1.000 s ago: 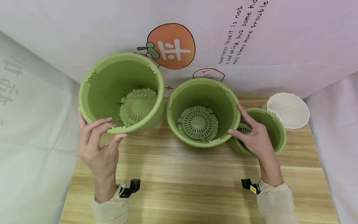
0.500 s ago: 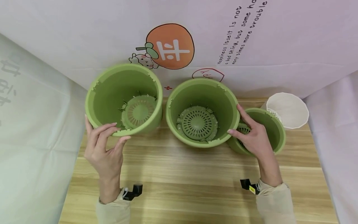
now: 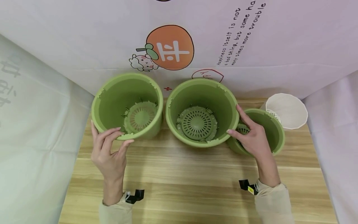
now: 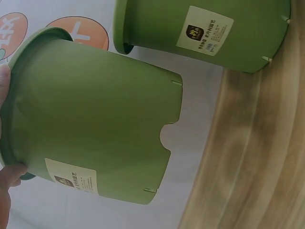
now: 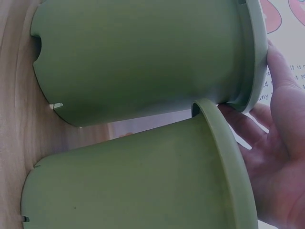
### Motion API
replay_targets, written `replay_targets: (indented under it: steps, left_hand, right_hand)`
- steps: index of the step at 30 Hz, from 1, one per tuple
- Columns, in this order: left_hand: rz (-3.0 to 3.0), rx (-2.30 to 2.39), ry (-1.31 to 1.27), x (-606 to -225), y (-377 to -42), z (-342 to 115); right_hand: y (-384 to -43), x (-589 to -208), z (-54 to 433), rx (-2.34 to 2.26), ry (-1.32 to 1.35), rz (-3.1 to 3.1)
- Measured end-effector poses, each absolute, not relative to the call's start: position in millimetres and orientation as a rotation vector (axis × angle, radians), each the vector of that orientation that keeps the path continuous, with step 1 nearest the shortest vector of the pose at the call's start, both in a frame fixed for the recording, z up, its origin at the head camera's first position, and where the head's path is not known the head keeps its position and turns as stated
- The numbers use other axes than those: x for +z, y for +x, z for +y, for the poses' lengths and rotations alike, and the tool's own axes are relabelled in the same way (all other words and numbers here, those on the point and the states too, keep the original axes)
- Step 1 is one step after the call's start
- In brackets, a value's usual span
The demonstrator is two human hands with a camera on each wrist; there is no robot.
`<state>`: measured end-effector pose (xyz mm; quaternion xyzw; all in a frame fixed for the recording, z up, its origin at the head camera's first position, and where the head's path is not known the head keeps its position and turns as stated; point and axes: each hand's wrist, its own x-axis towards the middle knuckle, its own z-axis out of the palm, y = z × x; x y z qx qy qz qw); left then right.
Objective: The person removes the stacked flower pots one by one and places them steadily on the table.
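Note:
My left hand (image 3: 110, 154) grips the near rim of the left green flowerpot (image 3: 112, 102), fingertips over the lip and thumb outside. In the left wrist view a gap shows between this pot's notched base and the wooden table, so it hangs raised and tilted. Beside it, the middle green flowerpot (image 3: 198, 124) stands upright with its slotted bottom showing. My right hand (image 3: 255, 138) holds that pot's right rim between spread fingers and thumb. Beneath this hand, partly hidden by it, is a smaller green flowerpot (image 3: 275, 133); in the right wrist view its rim (image 5: 228, 157) overlaps the fingers.
A white pot (image 3: 288, 110) with small holes low inside stands at the far right, behind the smaller green one. A printed white cloth (image 3: 112, 37) hangs close behind the row. Plain cloth sheets flank both sides of the wooden table (image 3: 181, 180).
The left flowerpot has come down and to the right with my left hand on it, away from the back cloth and nearer the middle pot. My right hand and its pot have hardly moved.

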<state>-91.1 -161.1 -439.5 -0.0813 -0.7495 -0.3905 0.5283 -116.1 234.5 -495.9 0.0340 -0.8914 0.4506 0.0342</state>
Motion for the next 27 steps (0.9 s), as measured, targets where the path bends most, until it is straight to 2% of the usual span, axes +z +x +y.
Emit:
replay_targets:
  steps: [27]
  left_hand:
    - [-1.85, -0.947, -0.132, -477.8, -77.2, -166.3]
  right_hand:
    - [-116.9, -496.1, 234.5, 1.384, 0.097, -2.738]
